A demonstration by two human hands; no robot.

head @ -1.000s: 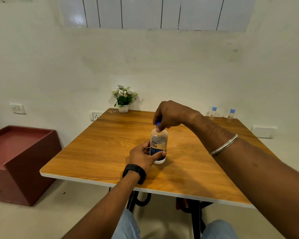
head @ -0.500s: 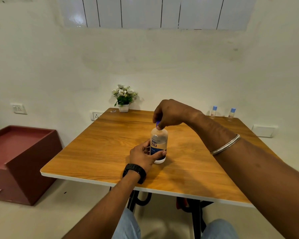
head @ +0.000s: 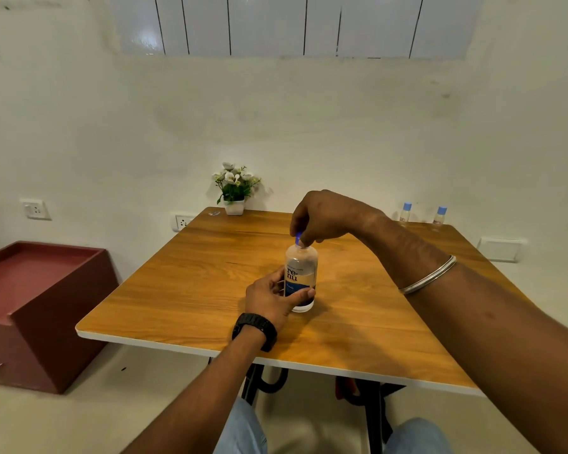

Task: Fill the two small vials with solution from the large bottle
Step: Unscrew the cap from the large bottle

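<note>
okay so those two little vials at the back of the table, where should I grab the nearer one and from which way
Take the left vial by its clear body, below the blue cap, so the cap stays free to twist off. It stands upright at the table's far right edge with the wall close behind, so come in from the front. A thumb-and-finger grip should do; the right vial stands apart.

Plain room: wooden table, flower pot, wall socket.

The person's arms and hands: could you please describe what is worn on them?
Both forearms are bare, with no sleeves in view. The left wrist carries a black wristwatch with a chunky dark band. The right forearm wears a plain, thin silver metal bangle. No gloves or rings are visible.
</note>
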